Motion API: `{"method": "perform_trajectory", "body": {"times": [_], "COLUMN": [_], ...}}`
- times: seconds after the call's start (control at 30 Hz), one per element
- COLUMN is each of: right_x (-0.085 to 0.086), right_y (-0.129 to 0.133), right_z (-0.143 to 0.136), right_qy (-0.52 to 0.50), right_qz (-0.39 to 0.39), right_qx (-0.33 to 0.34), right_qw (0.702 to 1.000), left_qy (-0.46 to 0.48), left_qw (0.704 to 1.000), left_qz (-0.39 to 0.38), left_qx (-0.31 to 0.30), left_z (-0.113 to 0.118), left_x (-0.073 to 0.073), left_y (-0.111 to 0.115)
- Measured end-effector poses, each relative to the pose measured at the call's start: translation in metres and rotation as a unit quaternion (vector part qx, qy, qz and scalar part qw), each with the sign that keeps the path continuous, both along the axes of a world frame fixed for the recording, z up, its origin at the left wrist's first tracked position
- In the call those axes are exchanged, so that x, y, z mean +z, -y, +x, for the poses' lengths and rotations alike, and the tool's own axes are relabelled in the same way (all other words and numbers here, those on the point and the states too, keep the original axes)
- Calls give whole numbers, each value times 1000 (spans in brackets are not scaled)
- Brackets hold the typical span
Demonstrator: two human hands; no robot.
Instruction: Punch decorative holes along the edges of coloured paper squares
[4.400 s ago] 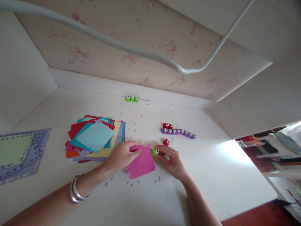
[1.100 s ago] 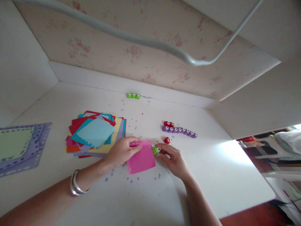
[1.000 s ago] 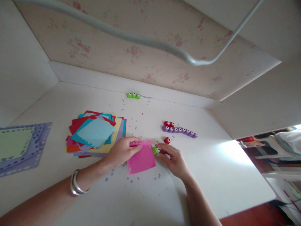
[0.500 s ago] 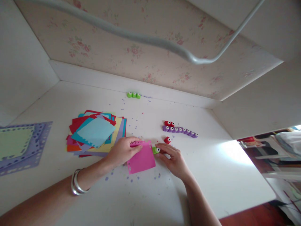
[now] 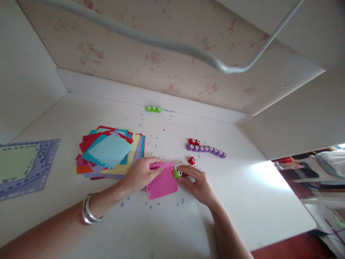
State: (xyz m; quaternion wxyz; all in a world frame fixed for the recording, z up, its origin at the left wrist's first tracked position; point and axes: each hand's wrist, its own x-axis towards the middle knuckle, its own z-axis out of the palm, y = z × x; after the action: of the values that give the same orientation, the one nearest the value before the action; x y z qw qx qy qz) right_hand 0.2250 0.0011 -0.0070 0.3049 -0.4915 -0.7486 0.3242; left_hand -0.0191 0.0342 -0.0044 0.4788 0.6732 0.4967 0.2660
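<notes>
Between the fingers and thumb of my left hand (image 5: 141,174) is a square pink sheet of paper (image 5: 161,187), its far edge curled over with punched holes along it. More holes run down its left side and at the far right corner. My right hand (image 5: 196,180) grips a small green craft paper punch (image 5: 177,174) with a white, eye-like top. The punch sits at the paper's right edge, below the corner holes. Whether the paper is inside its slot I cannot tell. A single red punch (image 5: 192,160) stands just beyond my right hand.
A pile of coloured paper (image 5: 107,149) lies left of my hands. Punched purple and green sheets (image 5: 47,172) are at the far left. A row of purple punches (image 5: 207,149) touches two red ones (image 5: 194,141). Green punches (image 5: 153,108) stand near the wall. Paper bits are scattered about.
The green punch has shifted slightly left and turned at the pink paper's right edge. My right hand moved a little with it; my left hand is nearly still.
</notes>
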Motion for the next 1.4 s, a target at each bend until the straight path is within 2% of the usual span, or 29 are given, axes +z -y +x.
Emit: {"method": "perform_trajectory", "body": {"times": [0.17, 0.3, 0.37, 0.43, 0.53, 0.67, 0.8, 0.97, 1.23, 1.4], "right_x": [4, 7, 8, 9, 12, 18, 18, 17, 31, 34], "right_y": [-1, -2, -2, -3, -4, -7, -10, -14, -25, -32], "right_z": [-2, -3, -2, -3, -5, -9, -11, -10, -13, -15], "right_qy": [1, 16, 19, 20, 25, 30, 21, 12, 48, 74], "right_qz": [-10, -7, -9, -20, -44, -88, -136, -187, -230, -246], "right_qx": [21, 40, 22, -6, -31, -17, -1, -10, 16, 12], "right_qw": [1000, 999, 1000, 1000, 998, 996, 991, 982, 972, 966], "left_qy": [-53, -85, -116, -156, -196, -218, -223, -216, -221, -220], "left_qw": [996, 983, 963, 929, 891, 899, 907, 906, 905, 905], "left_qz": [69, 164, 245, 334, 403, 367, 344, 350, 345, 345], "left_qx": [-14, -19, -11, -17, -68, -94, -95, -101, -110, -112], "left_z": [4, 8, 7, 6, 4, 5, 6, 5, 5, 4], "left_x": [-7, -9, -5, -1, -1, -14, -22, -21, -21, -22], "left_y": [7, 15, 22, 31, 49, 68, 71, 71, 71, 71]}}
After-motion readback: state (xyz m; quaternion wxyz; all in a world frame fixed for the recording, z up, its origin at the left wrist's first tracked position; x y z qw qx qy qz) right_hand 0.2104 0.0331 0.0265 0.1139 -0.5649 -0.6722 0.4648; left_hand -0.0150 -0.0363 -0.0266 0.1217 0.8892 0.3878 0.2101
